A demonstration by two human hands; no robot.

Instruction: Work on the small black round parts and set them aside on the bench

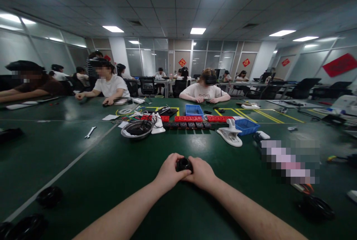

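A small black round part (184,164) with a hole in its top is held between both hands, low over the green table (139,165). My left hand (171,171) has its fingers wrapped round the part's left side, the thumb across its front. On the other side my right hand (201,172) closes round it, with the fingertips partly hidden behind the part. The two hands nearly touch in front of it.
Beyond my hands lie a metal bowl (136,130), white clip stands (231,134), red socket strips (188,118) and blue bins (247,125). A wrench (90,132) lies left. Black round parts rest at near left (50,196) and right (317,207). People sit across the table.
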